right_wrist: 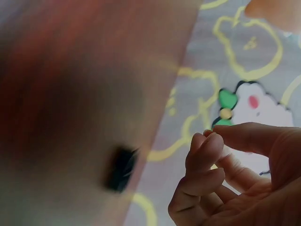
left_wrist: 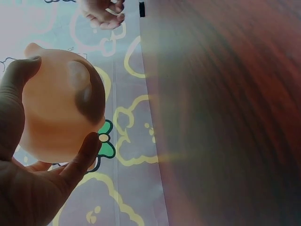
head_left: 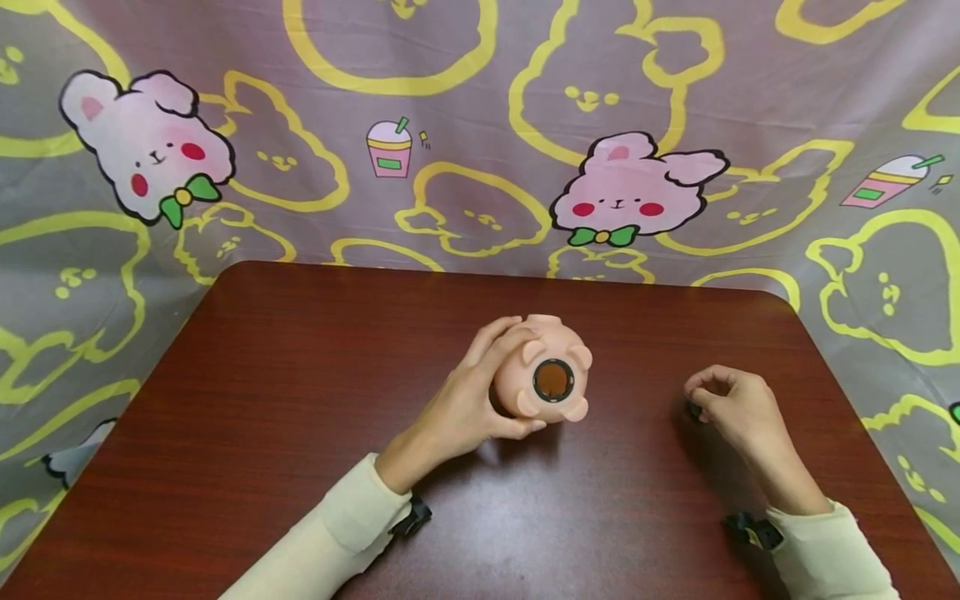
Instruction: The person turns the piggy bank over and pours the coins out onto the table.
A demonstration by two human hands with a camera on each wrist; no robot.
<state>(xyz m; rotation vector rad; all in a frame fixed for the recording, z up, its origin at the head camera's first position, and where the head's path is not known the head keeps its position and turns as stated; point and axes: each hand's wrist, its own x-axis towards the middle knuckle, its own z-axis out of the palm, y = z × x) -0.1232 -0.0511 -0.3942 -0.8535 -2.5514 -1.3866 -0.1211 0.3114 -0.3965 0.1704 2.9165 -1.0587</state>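
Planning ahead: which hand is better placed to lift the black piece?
Probably the right hand: it looks empty, near the black piece; the left hand grips the round pink object.

A small, screened-off spot — home or studio, impossible to say which. Cloth (head_left: 480, 125) printed with cartoon bunnies (head_left: 630, 187) and drinks (head_left: 390, 152) hangs behind and beside a wood-grained, red-brown surface (head_left: 315, 350).

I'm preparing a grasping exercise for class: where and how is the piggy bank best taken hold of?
Grip the piggy bank by its rounded body, probably from the person's left, where the left hand curves around it. It is tipped so its four feet and round opening face the person; a wide side grip leaves the opening clear.
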